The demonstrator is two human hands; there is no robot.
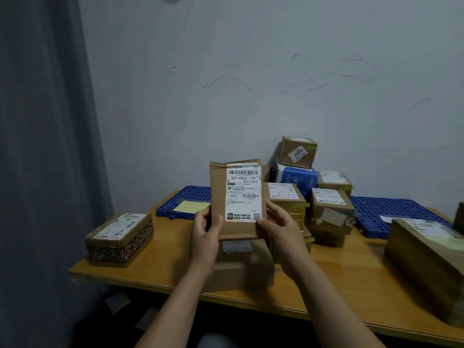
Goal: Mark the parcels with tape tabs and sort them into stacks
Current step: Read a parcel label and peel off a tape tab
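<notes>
Pale scuffed wall (pixel 276 71) at the back, grey curtain (pixel 37 146) on the left, and I'm looking down on an orange wooden table (pixel 163 267). Okay, both hands are busy. The left hand (pixel 204 237) grips the lower left edge of the flat brown cardboard parcel (pixel 218 197), thumb across the front. The right hand (pixel 282 232) grips the lower right corner, thumb on the white shipping label (pixel 243 194). The parcel is upright, held above the table, label facing me.

Right underneath sits a plain brown box (pixel 242 267) at the near edge. Well apart to the left I see a brown box with black patterned sides (pixel 120 242), "3-2" written on top. Just beyond the right hand are stacked brown boxes (pixel 286 199). Behind them is a blue and white pack (pixel 295 175) with a small brown box (pixel 298 151) on top. On the far side, a blue perforated plastic panel (pixel 193 194) carries a yellow sheet (pixel 191 206). Near right lies a big flat brown package (pixel 426 257).
</notes>
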